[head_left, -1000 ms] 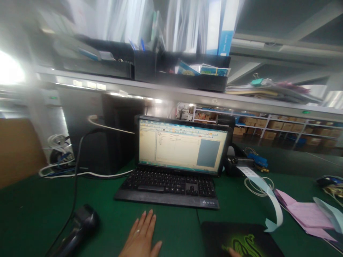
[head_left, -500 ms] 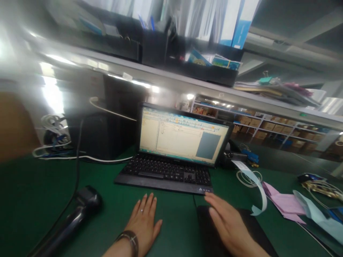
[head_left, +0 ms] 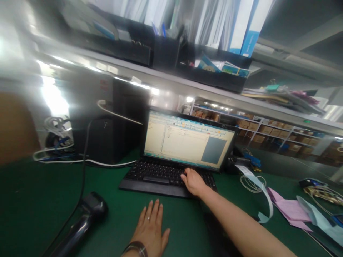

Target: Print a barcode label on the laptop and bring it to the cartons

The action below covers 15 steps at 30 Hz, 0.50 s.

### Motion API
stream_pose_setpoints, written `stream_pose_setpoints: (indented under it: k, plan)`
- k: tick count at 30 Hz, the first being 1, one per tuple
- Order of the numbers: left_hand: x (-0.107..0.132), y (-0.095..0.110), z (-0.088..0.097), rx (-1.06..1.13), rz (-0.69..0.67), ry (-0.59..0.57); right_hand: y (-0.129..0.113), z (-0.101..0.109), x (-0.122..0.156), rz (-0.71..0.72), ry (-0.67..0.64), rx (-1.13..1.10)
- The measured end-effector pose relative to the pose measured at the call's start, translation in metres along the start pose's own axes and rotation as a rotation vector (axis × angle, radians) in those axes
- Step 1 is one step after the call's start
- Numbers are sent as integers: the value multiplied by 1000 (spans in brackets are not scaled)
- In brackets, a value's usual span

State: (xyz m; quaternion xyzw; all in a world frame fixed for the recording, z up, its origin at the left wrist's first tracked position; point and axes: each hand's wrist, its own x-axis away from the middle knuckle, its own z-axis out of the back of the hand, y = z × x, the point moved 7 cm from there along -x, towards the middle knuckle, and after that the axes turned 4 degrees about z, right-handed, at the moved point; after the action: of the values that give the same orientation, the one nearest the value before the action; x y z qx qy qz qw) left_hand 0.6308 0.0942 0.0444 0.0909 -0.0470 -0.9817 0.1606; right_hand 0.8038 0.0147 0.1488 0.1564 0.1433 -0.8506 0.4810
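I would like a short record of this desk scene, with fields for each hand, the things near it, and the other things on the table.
Left hand: flat, palm down on the green table, holds nothing
Right hand: resting on the laptop keyboard, right part of the keys
Screen: lit, a program window open
Beside left hand: black scanner with cable, lying apart, further left
Right side: white label strip, pink papers

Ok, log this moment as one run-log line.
right hand: on keyboard, fingers at keys | left hand: flat on green table, empty | barcode scanner: lying left of left hand, untouched | screen: lit
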Motion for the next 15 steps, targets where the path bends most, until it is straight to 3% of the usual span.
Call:
stream_pose_setpoints:
  k: [10,12,15]
  plan:
    - [1,2,4,32,10,-27,-13,9,2,9,57,-16]
    - [0,3,6,46,9,-42,-6,15,6,5,65,-40]
    - [1,4,11,86,28,-68,26,34,29,-40,76,-85]
